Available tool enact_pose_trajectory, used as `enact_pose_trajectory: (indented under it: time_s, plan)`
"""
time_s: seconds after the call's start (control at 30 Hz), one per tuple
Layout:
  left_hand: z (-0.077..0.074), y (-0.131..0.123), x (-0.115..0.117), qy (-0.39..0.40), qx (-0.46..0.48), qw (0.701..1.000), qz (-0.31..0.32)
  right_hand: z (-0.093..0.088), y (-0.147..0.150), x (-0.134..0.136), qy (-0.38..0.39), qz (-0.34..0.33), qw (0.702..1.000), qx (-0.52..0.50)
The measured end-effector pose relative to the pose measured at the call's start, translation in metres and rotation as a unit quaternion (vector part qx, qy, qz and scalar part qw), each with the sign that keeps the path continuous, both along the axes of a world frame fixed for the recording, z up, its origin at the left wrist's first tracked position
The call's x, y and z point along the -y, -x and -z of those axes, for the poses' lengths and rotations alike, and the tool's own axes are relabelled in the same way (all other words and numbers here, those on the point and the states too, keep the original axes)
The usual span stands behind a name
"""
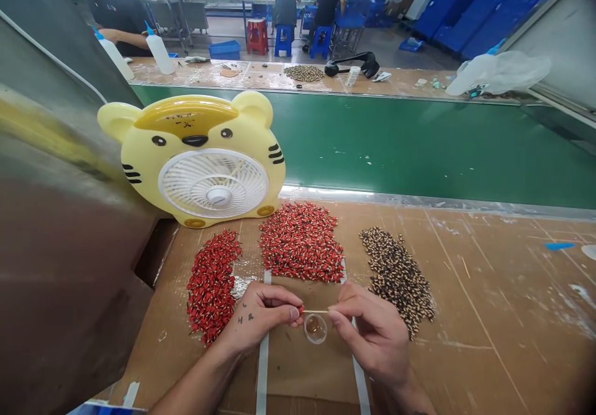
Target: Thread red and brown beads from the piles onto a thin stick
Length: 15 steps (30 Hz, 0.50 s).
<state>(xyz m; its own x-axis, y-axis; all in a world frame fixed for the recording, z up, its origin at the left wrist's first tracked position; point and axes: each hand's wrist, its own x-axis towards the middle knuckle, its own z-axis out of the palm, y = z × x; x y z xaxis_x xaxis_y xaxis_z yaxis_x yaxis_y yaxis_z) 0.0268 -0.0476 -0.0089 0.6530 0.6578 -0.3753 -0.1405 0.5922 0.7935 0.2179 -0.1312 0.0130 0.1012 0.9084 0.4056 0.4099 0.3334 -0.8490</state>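
My left hand (261, 315) pinches a small red piece (302, 309) between thumb and fingertips. My right hand (372, 328) grips the far end of a thin wooden stick (316, 311), whose other end meets the red piece. Just beneath the stick sits a small clear round cup (315, 329) with a little see-through material in it. Beyond my hands lies a heap of small red pieces with black and tan parts (302, 241). Another red heap (212, 287) is beside my left hand, and a heap of small black-and-tan pieces (398, 278) lies past my right hand.
A yellow animal-faced fan (218, 154) stands at the back left of the cardboard-covered table (465, 315). Behind it runs a green belt (395, 141). White bottles (159, 51) and a black headband-like item (354, 66) lie on the far ledge. Several people sit beyond.
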Motion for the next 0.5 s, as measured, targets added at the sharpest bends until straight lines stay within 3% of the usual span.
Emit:
enact_pose_trajectory:
  time_s: [0.37,0.5]
  plan:
    - [0.003,0.001,0.0,0.0,-0.01,1.0,0.004,-0.001,-0.009,0.005,0.002,0.015,1.0,0.002]
    - [0.002,0.001,0.0,0.004,-0.021,1.0,-0.01,-0.006,-0.017,0.007,0.05,-0.035,0.992,0.115]
